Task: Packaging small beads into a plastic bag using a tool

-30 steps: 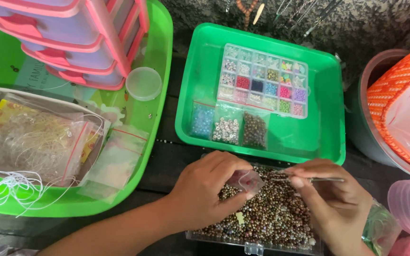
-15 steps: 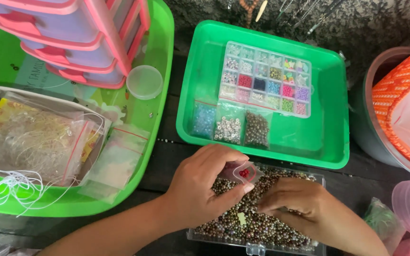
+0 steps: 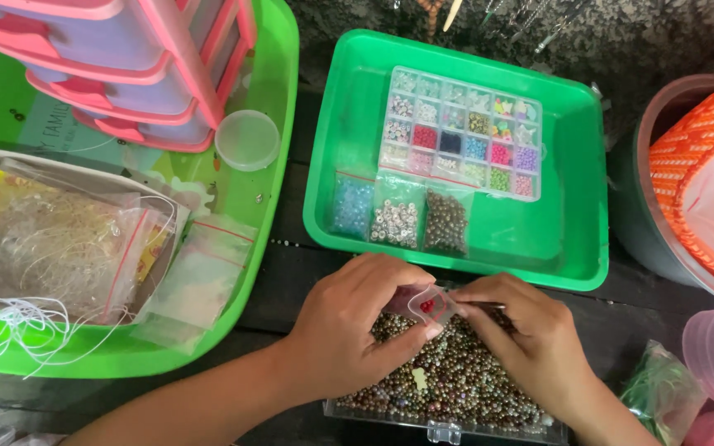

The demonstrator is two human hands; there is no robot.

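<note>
I see glossy, metallic-looking beads (image 3: 448, 384) in a clear hard plastic box (image 3: 444, 429). The little bag (image 3: 425, 304) is thin, transparent, shiny plastic film. Both trays (image 3: 576, 206) look like smooth glossy green plastic. The bench (image 3: 291, 272) is dark, matt wood.

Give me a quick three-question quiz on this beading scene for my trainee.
1. What does the left hand hold over the clear box of brownish beads?
2. True or false: the compartment bead organizer sits in the green tray behind the hands.
3. What is nearest the right hand's fingertips? A) white cord B) small clear bag C) round lid

Key:
1. A small clear bag holding red beads.
2. True.
3. B; the right hand also holds a thin metal tool.
</note>
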